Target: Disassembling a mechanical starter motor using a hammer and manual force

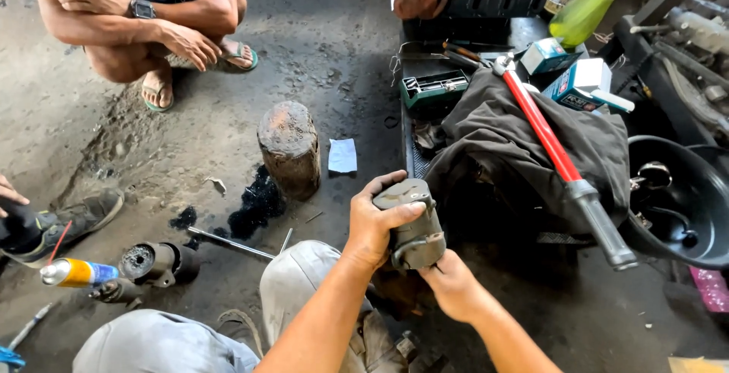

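My left hand grips the top of a grey cylindrical metal motor housing, fingers wrapped over its upper end. Below it, my right hand supports the housing's lower end from underneath. The part is held upright above my knees, over the dirty concrete floor. Both hands are closed on the same part.
A wooden stump stands ahead by an oil stain. A spray can and a dark cylindrical part lie at left. To the right are a red-handled tool on dark cloth, a black basin, boxes and a green socket case. A person squats at top left.
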